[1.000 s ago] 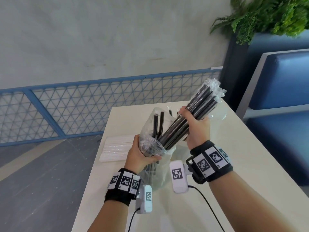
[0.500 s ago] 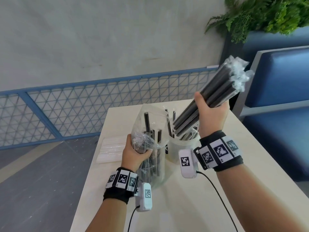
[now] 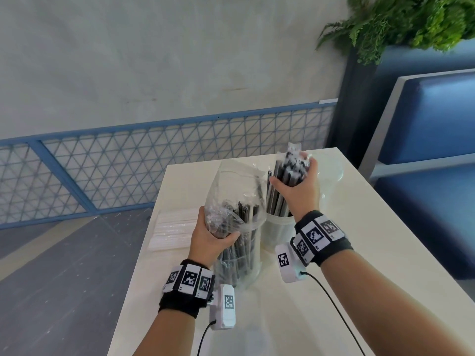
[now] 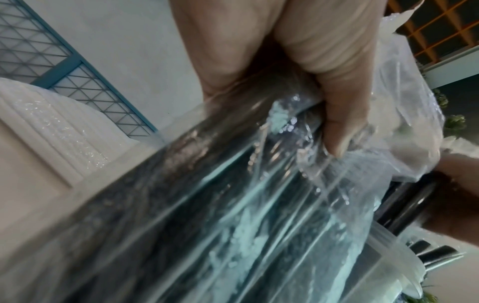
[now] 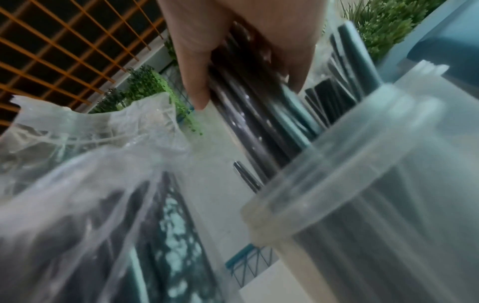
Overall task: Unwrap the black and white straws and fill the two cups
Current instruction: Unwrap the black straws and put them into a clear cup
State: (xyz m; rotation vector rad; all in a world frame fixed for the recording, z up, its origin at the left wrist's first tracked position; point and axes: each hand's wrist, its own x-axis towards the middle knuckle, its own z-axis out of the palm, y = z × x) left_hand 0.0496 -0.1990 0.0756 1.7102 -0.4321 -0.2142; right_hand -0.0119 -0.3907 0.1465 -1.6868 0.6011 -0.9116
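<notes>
My right hand grips a bundle of black straws whose lower ends stand inside a translucent cup on the table. In the right wrist view the fingers curl round the black straws above the cup. My left hand grips a clear plastic bag that holds more black straws and stands upright on the table. The left wrist view shows the thumb squeezing the crinkled bag. A pack of white straws lies flat at the table's left edge.
The cream table is narrow, with floor dropping off on the left. A blue mesh fence runs behind it. A blue bench and a dark planter with a green plant stand to the right. Another clear cup sits behind my right hand.
My right hand came down from its raised position and brought the black straw bundle upright into the cup. The left hand kept its hold on the bag.
</notes>
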